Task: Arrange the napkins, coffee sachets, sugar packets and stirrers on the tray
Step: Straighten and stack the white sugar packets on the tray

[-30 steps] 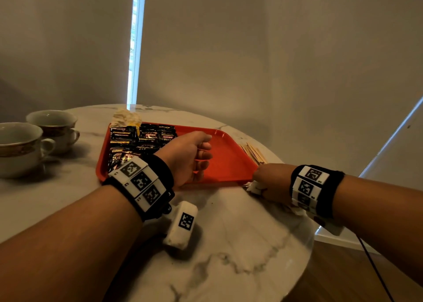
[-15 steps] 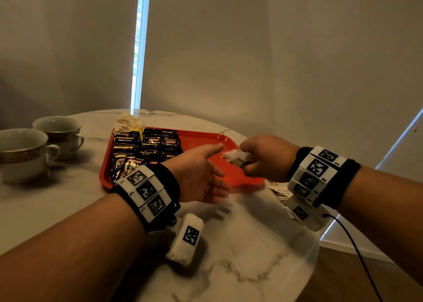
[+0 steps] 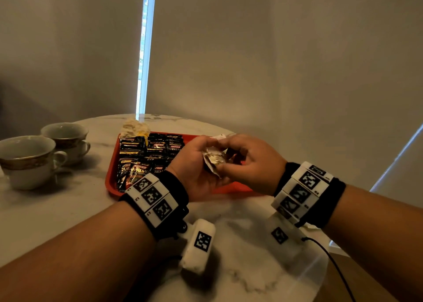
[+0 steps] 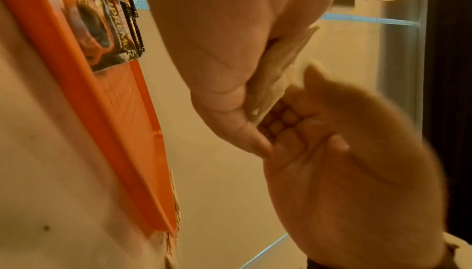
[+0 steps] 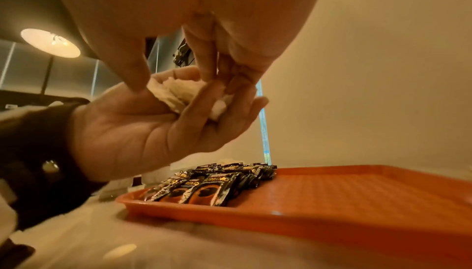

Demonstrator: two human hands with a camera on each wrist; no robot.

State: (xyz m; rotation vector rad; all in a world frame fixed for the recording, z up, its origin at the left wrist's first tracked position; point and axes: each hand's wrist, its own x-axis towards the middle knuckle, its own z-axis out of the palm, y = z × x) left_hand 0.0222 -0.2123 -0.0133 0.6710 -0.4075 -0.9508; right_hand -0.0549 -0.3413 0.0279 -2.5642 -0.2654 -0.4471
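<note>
Both hands meet above the red tray [image 3: 112, 183], holding a small bunch of white sugar packets [image 3: 214, 158] between them. My left hand [image 3: 206, 155] lies palm up, cupped under the bunch, with its thumb on top. My right hand [image 3: 229, 157] pinches the packets [image 5: 176, 93] from above with its fingertips [image 5: 204, 67]. In the left wrist view the packets [image 4: 275, 71] sit under the left thumb. Black coffee sachets [image 3: 146, 155] lie in rows on the tray's left half. Wooden stirrers [image 4: 175, 202] lie just past the tray's right edge.
Two empty teacups [image 3: 27, 159] [image 3: 66, 139] stand at the table's left. A pale crumpled pile [image 3: 135, 129] sits at the tray's far left corner. The tray's right half [image 5: 332, 192] is bare. The round marble table's edge [image 3: 320, 267] runs close on the right.
My right hand lifted the white packets from the table's right edge and carried them left over the tray. My left hand turned palm up and closed under them.
</note>
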